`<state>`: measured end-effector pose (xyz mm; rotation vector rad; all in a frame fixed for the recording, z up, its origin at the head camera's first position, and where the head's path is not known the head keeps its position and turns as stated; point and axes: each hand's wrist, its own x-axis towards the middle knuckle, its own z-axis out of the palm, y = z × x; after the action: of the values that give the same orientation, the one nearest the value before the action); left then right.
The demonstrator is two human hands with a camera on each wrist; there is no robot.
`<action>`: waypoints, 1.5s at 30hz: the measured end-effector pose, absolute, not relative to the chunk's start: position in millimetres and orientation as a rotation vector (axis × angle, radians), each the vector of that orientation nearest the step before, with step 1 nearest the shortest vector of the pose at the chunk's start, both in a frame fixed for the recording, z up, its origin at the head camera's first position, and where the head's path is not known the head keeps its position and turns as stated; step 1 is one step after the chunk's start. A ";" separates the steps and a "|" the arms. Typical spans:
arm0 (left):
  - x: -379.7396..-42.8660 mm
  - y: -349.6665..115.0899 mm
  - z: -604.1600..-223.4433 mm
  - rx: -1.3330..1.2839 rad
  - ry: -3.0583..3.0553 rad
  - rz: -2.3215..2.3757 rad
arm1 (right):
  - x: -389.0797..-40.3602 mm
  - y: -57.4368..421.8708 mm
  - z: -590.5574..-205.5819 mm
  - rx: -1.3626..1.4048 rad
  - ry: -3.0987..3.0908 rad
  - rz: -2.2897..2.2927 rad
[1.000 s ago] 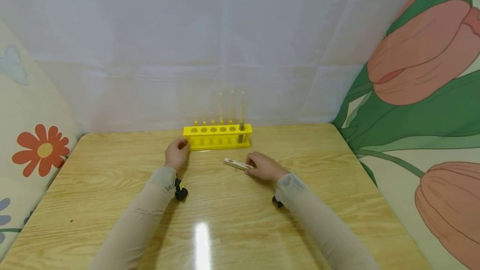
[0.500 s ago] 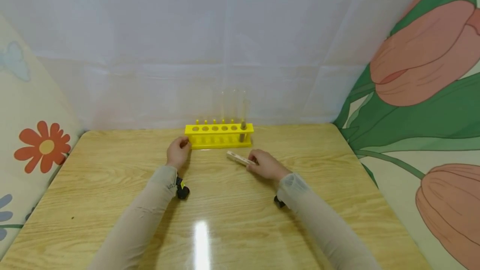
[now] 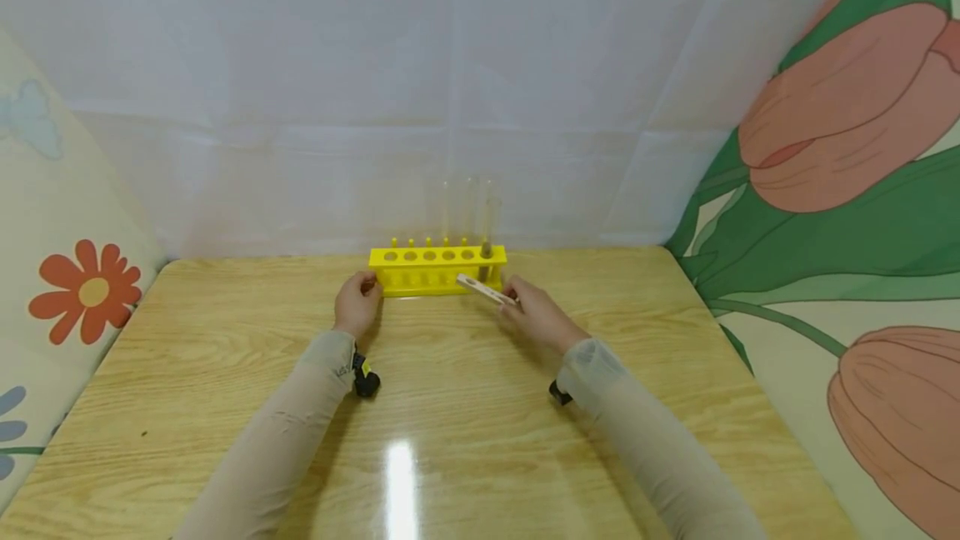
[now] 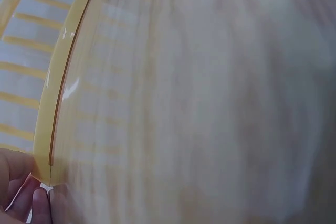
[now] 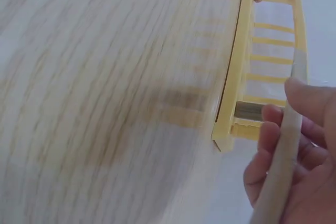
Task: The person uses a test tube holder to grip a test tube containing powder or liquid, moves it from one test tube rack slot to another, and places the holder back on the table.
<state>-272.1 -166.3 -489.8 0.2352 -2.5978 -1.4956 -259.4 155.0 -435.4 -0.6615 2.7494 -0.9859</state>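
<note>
A yellow test tube rack (image 3: 408, 266) stands near the far edge of the wooden table. My left hand (image 3: 356, 304) pinches its left end; the left wrist view has thumb and fingers (image 4: 18, 163) at the base's corner. In the rightmost hole stands a test tube (image 3: 487, 250) with dark contents in its lower part. My right hand (image 3: 542, 315) grips a pale wooden test tube clamp (image 3: 480, 286) between thumb and curled fingers. The clamp's far end points left and overlaps the rack's front in the head view. In the right wrist view the clamp runs upward past the rack.
Clear glass tubes (image 3: 469, 211) rise behind the rack's right half, faint against the white cloth (image 3: 300, 65). Short yellow pegs (image 3: 411, 242) line the rack's back. Flower-printed cloths hang at both sides of the table (image 3: 450, 407).
My right hand has lifted the test tube clamp from near the table and carried it forward to the rack's front right. The left hand stays at the rack's left end.
</note>
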 end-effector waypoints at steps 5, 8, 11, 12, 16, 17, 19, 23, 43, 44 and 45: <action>-271.7 -165.2 -489.7 0.247 -2.609 -1.511 | -257.7 153.6 -430.4 -0.645 2.786 -1.015; -271.6 -165.1 -489.8 0.251 -2.611 -1.517 | -256.2 152.3 -426.4 -0.628 2.824 -1.025; -272.1 -166.0 -491.0 0.246 -2.613 -1.505 | -255.6 150.7 -422.6 -0.630 2.854 -1.032; -272.4 -166.4 -491.5 0.244 -2.613 -1.502 | -255.2 150.2 -421.1 -0.632 2.864 -1.033; -272.9 -167.4 -491.3 0.238 -2.609 -1.511 | -255.2 149.1 -416.9 -0.650 2.906 -1.022; -272.8 -167.3 -491.0 0.238 -2.608 -1.515 | -255.2 149.1 -415.8 -0.648 2.913 -1.022; -272.9 -167.0 -490.9 0.232 -2.608 -1.514 | -254.9 149.1 -413.4 -0.653 2.939 -1.013; -274.1 -166.8 -492.9 0.227 -2.614 -1.494 | -255.2 149.1 -408.8 -0.671 3.003 -0.977; -275.2 -167.8 -492.8 0.250 -2.624 -1.503 | -251.4 138.4 -383.1 -0.864 3.294 -0.854; -275.3 -167.7 -492.9 0.250 -2.624 -1.502 | -251.5 138.0 -381.8 -0.876 3.314 -0.853; -275.5 -167.8 -493.1 0.249 -2.624 -1.502 | -251.8 137.6 -380.6 -0.891 3.334 -0.853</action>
<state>-275.5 -167.8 -493.1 0.2488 -2.6237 -1.5018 -251.8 137.6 -380.6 -0.8913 3.3344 -0.8528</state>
